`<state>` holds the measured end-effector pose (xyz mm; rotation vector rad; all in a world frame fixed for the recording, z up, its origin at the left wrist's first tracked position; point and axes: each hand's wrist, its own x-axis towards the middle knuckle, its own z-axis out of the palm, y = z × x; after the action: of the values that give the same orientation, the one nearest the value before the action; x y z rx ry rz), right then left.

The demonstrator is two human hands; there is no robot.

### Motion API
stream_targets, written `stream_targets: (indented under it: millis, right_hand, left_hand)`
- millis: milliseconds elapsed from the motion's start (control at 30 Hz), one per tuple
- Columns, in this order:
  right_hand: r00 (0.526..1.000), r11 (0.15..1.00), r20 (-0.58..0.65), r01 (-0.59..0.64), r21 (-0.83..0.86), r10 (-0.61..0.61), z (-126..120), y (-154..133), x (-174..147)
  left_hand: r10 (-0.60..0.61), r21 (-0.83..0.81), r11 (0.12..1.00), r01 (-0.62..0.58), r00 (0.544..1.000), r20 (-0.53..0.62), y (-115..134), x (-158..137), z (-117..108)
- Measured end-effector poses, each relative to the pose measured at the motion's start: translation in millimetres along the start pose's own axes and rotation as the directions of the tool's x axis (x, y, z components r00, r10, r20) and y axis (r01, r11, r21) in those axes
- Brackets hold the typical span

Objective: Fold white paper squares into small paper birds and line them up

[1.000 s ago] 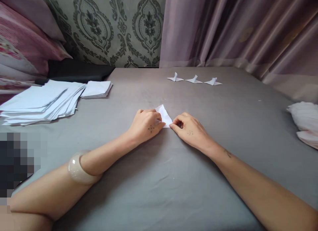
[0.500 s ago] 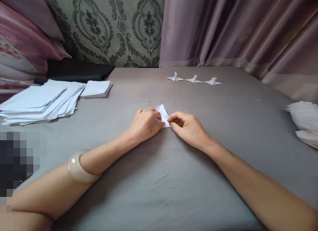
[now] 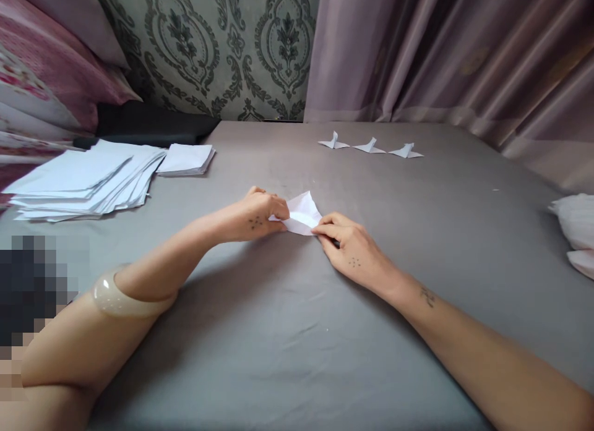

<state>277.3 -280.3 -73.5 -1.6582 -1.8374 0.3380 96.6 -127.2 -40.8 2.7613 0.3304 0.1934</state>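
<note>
A small piece of white paper (image 3: 304, 211), partly folded, lies between my hands on the grey cloth. Its near edge is turned up and a pointed corner stands away from me. My left hand (image 3: 262, 214) pinches the left end, with its fingertips partly behind the paper. On the right corner, the thumb and forefinger of my right hand (image 3: 346, 242) are closed. Farther back stand three folded white paper birds (image 3: 371, 146) in a row.
To the left lie a stack of large white sheets (image 3: 78, 177) and a smaller stack of white paper (image 3: 186, 159). Black fabric (image 3: 153, 125) rests behind them. A bunched white cloth (image 3: 578, 224) is at the right edge, and purple curtains (image 3: 371, 54) hang at the back.
My left hand has moved left along the paper, and more of the paper now shows, opened wider between the hands. My right hand stays at the right corner. The view has shifted slightly.
</note>
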Motion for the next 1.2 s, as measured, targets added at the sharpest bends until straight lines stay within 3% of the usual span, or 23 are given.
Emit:
stream_targets:
  millis: [100, 367, 700, 867, 967, 1067, 1200]
  right_hand:
    - [1.000, 1.000, 0.010, 0.013, -0.009, -0.013, 0, 0, 0]
    - [0.999, 0.999, 0.037, 0.031, -0.023, -0.031, 0, -2, 0]
    - [0.996, 0.995, 0.060, 0.074, -0.072, -0.069, 1, 0, -1]
    - [0.994, 0.993, 0.084, 0.079, -0.089, -0.072, 1, 0, -2]
    - [0.993, 0.992, 0.090, 0.087, -0.087, -0.079, 2, 1, -3]
    - [0.992, 0.991, 0.085, 0.099, -0.085, -0.092, 2, 2, -3]
    - [0.991, 0.993, 0.103, 0.091, -0.073, -0.083, -2, 1, -2]
  left_hand:
    - [0.038, 0.040, 0.998, -0.041, 0.997, 0.065, 2, 0, -7]
    - [0.009, 0.030, 0.999, -0.012, 0.997, 0.073, 12, -2, -11]
    - [-0.116, -0.188, 0.975, 0.118, 0.993, 0.023, 18, 4, -6]
    - [-0.050, -0.167, 0.985, 0.053, 0.998, 0.025, 19, 3, -7]
    - [0.031, -0.125, 0.992, -0.035, 0.999, -0.034, 18, 4, 0]
    - [0.107, -0.081, 0.989, -0.122, 0.980, -0.166, 18, 5, 12]
    - [0.060, -0.025, 0.997, -0.072, 0.941, -0.332, 19, 4, 29]
